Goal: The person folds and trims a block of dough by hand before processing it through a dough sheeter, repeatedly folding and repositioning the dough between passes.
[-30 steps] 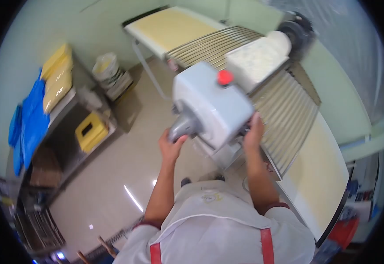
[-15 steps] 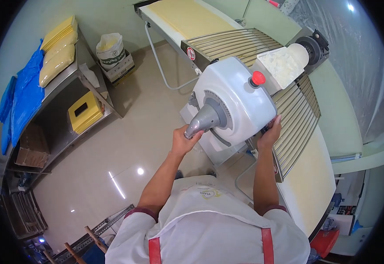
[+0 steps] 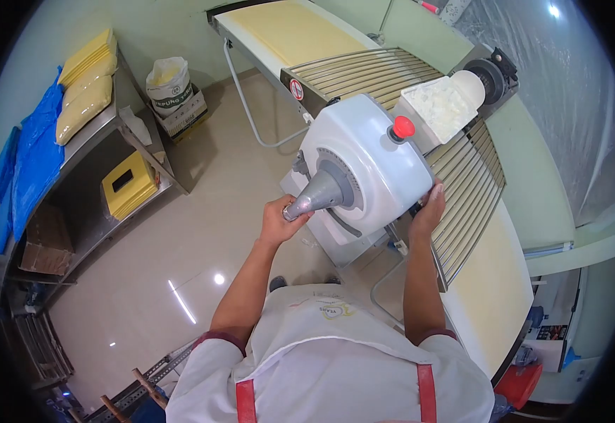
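My left hand (image 3: pixel 283 220) is closed round the tip of the grey handle (image 3: pixel 317 194), which juts from a dial on the white head of a dough sheeter (image 3: pixel 385 158). At the head's near right edge, my right hand (image 3: pixel 427 210) curls its fingers underneath, beside a small dark part; what they grip is hidden. A red push button (image 3: pixel 402 127) sits on top of the head. Pale yellow dough (image 3: pixel 279 32) lies along the far belt, and a yellowish sheet or coating covers the near belt (image 3: pixel 487 285).
Metal bar guards (image 3: pixel 466 201) flank the head, with a white tray of flour (image 3: pixel 440 106) behind it. To the left stands a metal shelf (image 3: pixel 85 141) bearing yellow packs (image 3: pixel 85 99) and blue plastic (image 3: pixel 36 158). A flour sack (image 3: pixel 169 83) rests in a floor box.
The whole view has shifted slightly, so things sit a little further left. Both hands keep the same places on the machine.
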`<state>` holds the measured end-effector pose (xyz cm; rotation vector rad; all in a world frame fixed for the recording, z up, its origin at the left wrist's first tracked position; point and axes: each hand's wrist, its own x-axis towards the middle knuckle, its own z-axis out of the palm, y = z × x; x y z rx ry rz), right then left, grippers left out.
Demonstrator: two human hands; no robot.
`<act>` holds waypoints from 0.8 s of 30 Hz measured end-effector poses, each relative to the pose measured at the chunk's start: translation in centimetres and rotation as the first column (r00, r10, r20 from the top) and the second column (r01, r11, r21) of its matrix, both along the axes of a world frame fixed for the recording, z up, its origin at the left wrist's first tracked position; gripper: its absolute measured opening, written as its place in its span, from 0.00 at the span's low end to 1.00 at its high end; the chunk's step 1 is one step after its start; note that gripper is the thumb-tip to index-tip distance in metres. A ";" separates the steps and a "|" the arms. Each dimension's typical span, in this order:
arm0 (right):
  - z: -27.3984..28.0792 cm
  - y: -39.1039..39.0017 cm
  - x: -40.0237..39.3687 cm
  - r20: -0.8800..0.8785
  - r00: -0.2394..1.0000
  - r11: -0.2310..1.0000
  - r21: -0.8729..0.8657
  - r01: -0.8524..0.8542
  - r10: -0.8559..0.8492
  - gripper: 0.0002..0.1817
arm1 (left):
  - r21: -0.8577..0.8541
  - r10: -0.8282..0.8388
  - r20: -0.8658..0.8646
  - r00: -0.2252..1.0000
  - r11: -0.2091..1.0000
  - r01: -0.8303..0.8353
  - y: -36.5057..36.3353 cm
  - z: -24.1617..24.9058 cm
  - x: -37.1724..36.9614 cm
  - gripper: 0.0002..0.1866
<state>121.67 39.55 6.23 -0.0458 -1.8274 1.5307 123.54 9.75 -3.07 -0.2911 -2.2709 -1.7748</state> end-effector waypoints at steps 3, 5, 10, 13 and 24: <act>3.8 0.4 -0.8 -0.109 0.993 0.891 0.444 0.091 -0.047 0.23 | 0.017 0.002 -0.030 1.000 1.000 -0.002 0.0 -0.3 0.0 0.14; 10.1 -2.9 -1.9 -0.229 0.969 0.645 0.755 0.116 0.095 0.25 | -0.005 0.014 -0.040 0.999 1.000 -0.015 -0.1 -0.6 -0.1 0.14; 12.4 -6.1 -4.9 0.239 0.962 0.251 0.931 -0.265 0.129 0.29 | 0.065 -0.048 0.020 0.999 0.997 0.047 -0.3 -0.6 0.4 0.15; 11.7 -6.0 -5.4 0.241 0.961 0.258 0.928 -0.269 0.136 0.30 | 0.031 -0.038 0.041 0.998 0.999 0.037 -0.4 -0.6 0.1 0.15; 6.6 -1.6 0.1 -0.084 0.991 0.794 0.607 -0.035 0.107 0.25 | -0.051 0.080 -0.013 0.997 0.995 -0.081 0.5 -1.1 0.2 0.15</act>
